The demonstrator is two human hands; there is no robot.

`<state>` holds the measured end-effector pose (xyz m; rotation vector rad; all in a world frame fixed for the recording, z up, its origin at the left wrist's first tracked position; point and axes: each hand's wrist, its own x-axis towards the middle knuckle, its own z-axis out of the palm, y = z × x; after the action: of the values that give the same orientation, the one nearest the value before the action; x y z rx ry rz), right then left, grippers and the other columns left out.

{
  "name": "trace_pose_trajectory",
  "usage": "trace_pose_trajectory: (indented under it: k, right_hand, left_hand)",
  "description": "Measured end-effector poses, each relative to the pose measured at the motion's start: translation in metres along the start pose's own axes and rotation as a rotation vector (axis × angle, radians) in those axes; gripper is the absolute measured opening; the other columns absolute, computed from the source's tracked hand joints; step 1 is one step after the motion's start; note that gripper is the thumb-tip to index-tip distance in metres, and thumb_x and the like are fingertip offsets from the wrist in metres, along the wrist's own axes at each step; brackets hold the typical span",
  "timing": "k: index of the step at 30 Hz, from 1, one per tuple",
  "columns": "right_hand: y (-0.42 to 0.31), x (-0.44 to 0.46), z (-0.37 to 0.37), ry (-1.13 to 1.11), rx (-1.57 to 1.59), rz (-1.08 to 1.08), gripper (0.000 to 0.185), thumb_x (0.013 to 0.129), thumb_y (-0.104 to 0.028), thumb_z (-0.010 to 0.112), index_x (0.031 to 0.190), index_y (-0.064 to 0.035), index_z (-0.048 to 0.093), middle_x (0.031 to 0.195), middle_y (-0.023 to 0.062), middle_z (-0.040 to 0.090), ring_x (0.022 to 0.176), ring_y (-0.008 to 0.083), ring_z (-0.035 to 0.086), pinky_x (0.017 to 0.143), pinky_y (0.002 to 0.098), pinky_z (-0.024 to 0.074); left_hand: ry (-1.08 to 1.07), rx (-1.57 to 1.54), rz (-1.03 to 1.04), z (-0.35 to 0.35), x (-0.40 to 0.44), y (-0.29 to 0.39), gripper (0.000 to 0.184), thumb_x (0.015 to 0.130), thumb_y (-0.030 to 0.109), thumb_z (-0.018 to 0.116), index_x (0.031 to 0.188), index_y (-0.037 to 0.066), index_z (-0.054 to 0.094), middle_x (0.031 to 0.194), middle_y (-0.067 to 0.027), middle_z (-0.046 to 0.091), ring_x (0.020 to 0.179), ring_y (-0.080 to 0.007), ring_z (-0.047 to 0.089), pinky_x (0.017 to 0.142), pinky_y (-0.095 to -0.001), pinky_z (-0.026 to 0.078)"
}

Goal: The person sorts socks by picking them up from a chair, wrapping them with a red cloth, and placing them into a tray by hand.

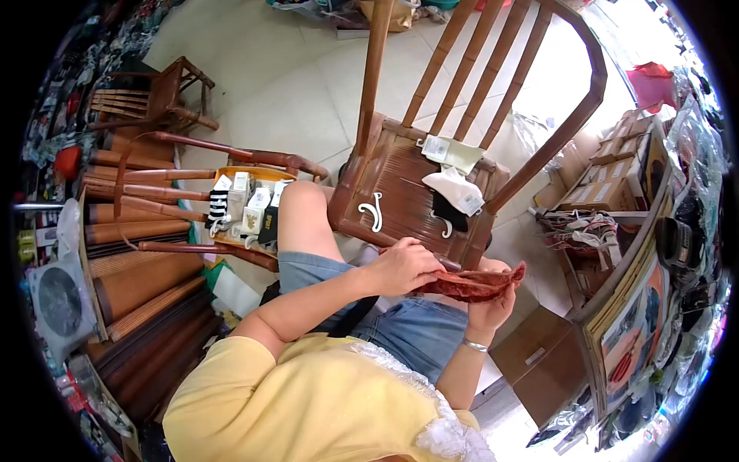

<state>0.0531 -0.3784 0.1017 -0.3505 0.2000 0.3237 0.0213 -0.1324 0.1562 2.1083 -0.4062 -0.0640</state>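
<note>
Held between my two hands is a crumpled red-brown fabric piece (466, 286); whether it is a sock I cannot tell. My left hand (404, 267) pinches its left end, fingers closed. My right hand (494, 302), with a bracelet at the wrist, grips its right end. Just ahead, a brown wooden chair (400, 181) carries a pale labelled sock (460, 157), a white sock (453, 189) and a black sock (448, 209). Two white plastic hooks (372, 212) also lie on its seat.
To the left, a second bamboo chair (269, 157) bears several labelled socks (252, 221). Beyond it stands a small chair (165, 94). Rolled mats (146, 281) and a fan (59, 299) are at far left. Cardboard boxes (608, 185) and a carton (535, 350) stand on the right.
</note>
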Motion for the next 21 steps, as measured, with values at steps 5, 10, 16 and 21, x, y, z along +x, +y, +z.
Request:
trace_pose_trajectory:
  k: [5, 10, 16, 21]
  right_hand:
    - [0.012, 0.002, 0.044, 0.020, -0.202, -0.016, 0.031, 0.091, -0.020, 0.051, 0.120, -0.0099, 0.047, 0.114, 0.0063, 0.054, 0.110, 0.0240, 0.050, 0.100, 0.0407, 0.0369]
    - [0.026, 0.012, 0.006, 0.189, -0.257, 0.060, 0.030, 0.092, -0.023, 0.050, 0.120, -0.0112, 0.047, 0.118, 0.0041, 0.053, 0.110, 0.0193, 0.049, 0.097, 0.0364, 0.0379]
    - [0.025, 0.005, 0.040, -0.135, 0.082, -0.018, 0.040, 0.096, -0.029, 0.041, 0.131, -0.0087, 0.042, 0.127, 0.0075, 0.050, 0.119, 0.0236, 0.047, 0.104, 0.0388, 0.0334]
    - [0.061, 0.006, 0.004, 0.175, -0.182, 0.037, 0.040, 0.096, -0.028, 0.041, 0.131, -0.0085, 0.041, 0.127, 0.0076, 0.049, 0.119, 0.0235, 0.046, 0.104, 0.0383, 0.0334]
  left_hand:
    - [0.075, -0.092, -0.195, -0.001, -0.008, 0.001, 0.017, 0.084, 0.018, 0.059, 0.096, 0.005, 0.062, 0.084, -0.0107, 0.063, 0.083, -0.0294, 0.059, 0.080, -0.0403, 0.043]
    - [0.087, -0.306, -0.335, -0.027, -0.002, 0.031, 0.018, 0.088, 0.014, 0.055, 0.101, 0.004, 0.060, 0.079, -0.0124, 0.060, 0.072, -0.0267, 0.059, 0.065, -0.0336, 0.046]
    - [0.183, -0.049, 0.112, -0.025, 0.002, 0.079, 0.020, 0.081, 0.017, 0.063, 0.098, 0.007, 0.063, 0.079, -0.0079, 0.061, 0.074, -0.0255, 0.060, 0.071, -0.0358, 0.048]
    - [-0.053, 0.088, 0.278, 0.027, -0.008, 0.091, 0.023, 0.076, 0.022, 0.067, 0.095, 0.010, 0.062, 0.078, -0.0050, 0.060, 0.075, -0.0207, 0.058, 0.081, -0.0350, 0.045]
